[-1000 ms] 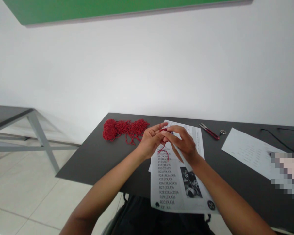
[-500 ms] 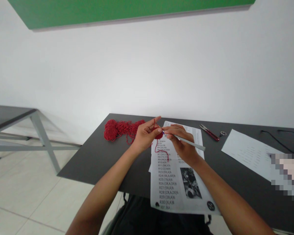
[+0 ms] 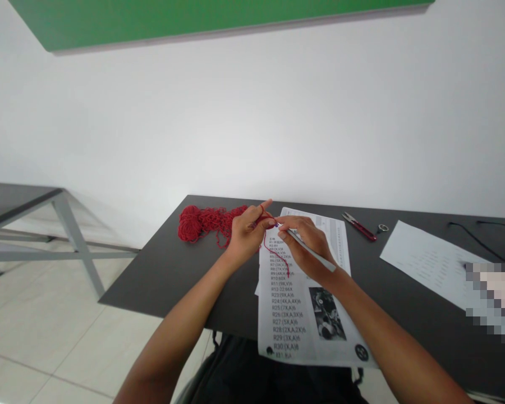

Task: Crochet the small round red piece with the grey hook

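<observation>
Between thumb and fingers, my left hand (image 3: 244, 233) pinches a small piece of red crochet work, mostly covered by the fingers. Its index finger points up and away, with a strand of red yarn (image 3: 273, 252) running about it and a tail hanging over the printed sheet. My right hand (image 3: 311, 241) is closed round a crochet hook (image 3: 313, 252) with a grey handle, which slants back along the palm. The hook's tip meets the red work at the left fingertips; the stitch itself is too small to make out. Both hands are above the printed pattern sheet (image 3: 286, 320).
A red yarn ball (image 3: 190, 225) with tangled loose yarn (image 3: 221, 217) lies left on the dark table (image 3: 164, 286). To the right are red-handled thread snips (image 3: 359, 226), a metal ring (image 3: 382, 228), another paper (image 3: 421, 264) and dark glasses temples (image 3: 475, 241). The sheet overhangs the front edge.
The hook's handle end has swung left and down toward my right wrist as that hand turned. My left hand has shifted slightly left, and its index finger has lowered a little.
</observation>
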### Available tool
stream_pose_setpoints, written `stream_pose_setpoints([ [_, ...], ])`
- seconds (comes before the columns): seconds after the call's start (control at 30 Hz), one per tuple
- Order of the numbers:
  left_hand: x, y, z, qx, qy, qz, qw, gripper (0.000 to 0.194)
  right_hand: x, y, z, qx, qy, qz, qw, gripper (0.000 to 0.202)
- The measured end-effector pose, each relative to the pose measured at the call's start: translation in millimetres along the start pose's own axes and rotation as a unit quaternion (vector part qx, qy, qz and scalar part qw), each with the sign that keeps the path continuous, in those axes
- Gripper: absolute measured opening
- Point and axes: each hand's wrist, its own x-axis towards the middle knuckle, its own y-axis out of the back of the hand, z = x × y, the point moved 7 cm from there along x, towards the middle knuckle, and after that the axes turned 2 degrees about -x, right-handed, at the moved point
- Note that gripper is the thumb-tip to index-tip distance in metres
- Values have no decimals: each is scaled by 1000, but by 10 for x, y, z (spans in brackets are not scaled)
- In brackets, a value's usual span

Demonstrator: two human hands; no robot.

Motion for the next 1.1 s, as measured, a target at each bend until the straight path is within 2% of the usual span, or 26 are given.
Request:
stream_pose_setpoints([
  [0.13, -9, 7, -33, 8, -6, -3, 1000, 8, -38, -2, 69, 56, -70, 1, 996, 13],
  [0.23, -22, -2, -98, -16, 8, -8, 1000, 21, -67, -4, 161, 140, -146, 5, 979, 19],
  [0.3, -41, -39, -150, -57, 33, -20, 998, 34, -74, -33, 249, 226, -199, 5, 953, 21],
  [0.37, -71, -94, -194, -98, 65, -31, 993, 43, -63, -88, 336, 341, -237, 10, 910, 21],
  [0.43, -105, -140, -207, -119, 86, -34, 989, 46, -29, -128, 393, 431, -232, 29, 872, 23],
  [0.53, -148, -165, -172, -115, 84, -22, 990, 46, -21, -206, 480, 461, -227, 38, 857, 23],
  [0.6, -172, -169, -140, -96, 72, -16, 993, 45, -39, -231, 514, 446, -214, 42, 868, 22],
  [0.7, -201, -170, -103, -41, 53, -11, 998, 42, -56, -199, 503, 380, -174, 46, 907, 18],
  [0.87, -216, -188, -75, 4, 33, -9, 999, 40, 4, -71, 323, 243, -78, 44, 966, 14],
  [1.1, -222, -219, -91, -35, 34, -4, 999, 47, -2, 12, 71, 105, 24, 71, 992, 16],
])
